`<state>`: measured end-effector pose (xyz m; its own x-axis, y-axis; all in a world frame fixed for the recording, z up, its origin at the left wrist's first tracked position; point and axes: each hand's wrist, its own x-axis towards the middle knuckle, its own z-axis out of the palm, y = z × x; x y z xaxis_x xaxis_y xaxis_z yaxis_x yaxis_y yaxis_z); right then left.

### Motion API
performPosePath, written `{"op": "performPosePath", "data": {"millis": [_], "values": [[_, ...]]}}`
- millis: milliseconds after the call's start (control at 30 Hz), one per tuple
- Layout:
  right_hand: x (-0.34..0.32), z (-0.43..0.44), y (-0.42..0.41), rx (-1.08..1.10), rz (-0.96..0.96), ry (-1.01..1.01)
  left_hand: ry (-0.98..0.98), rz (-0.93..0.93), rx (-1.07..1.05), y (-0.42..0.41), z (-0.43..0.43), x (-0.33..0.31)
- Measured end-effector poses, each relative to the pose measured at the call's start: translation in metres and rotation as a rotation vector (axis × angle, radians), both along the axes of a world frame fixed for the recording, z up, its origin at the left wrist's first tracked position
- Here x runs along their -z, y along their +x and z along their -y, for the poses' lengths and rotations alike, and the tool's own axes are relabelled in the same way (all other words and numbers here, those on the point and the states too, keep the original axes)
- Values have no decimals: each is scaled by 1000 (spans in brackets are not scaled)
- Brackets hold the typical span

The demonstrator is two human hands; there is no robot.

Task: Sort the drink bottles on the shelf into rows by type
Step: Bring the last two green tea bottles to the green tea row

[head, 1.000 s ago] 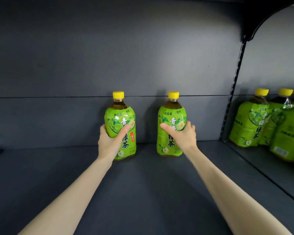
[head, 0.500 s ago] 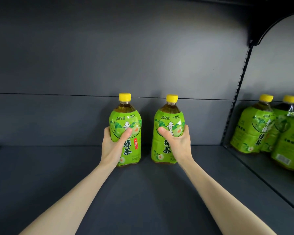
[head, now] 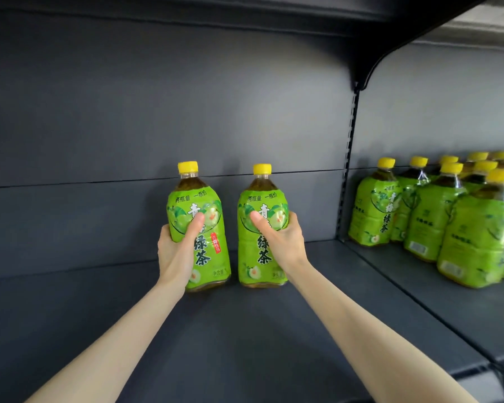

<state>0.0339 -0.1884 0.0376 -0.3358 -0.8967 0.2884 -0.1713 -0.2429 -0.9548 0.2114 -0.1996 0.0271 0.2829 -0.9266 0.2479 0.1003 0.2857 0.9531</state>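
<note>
Two green tea bottles with yellow caps stand upright side by side at the back of the dark shelf (head: 245, 330). My left hand (head: 177, 251) grips the left bottle (head: 197, 205) around its middle, thumb across the label. My right hand (head: 280, 241) grips the right bottle (head: 261, 257) the same way. A narrow gap separates the two bottles. Whether their bases touch the shelf cannot be told.
On the adjoining shelf bay to the right stands a group of several identical green tea bottles (head: 437, 216). A slotted upright post (head: 350, 146) and a bracket (head: 370, 68) divide the two bays. A shelf overhead closes in the top.
Both hands have brought the two bottles closer together and a little nearer to me. The view has shifted, showing more of the bottles on the right bay.
</note>
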Motion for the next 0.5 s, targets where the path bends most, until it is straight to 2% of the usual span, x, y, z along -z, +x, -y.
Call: {"op": "performPosePath", "data": {"millis": [133, 267, 500], "values": [[-10, -37, -28, 28, 40, -44, -14, -108, 64, -36, -31, -23], [-20, -79, -72, 45, 106, -112, -53, -92, 137, -79, -67, -34], [-21, -175, -180, 58, 73, -128, -41, -136, 228, -189, -142, -26]]}}
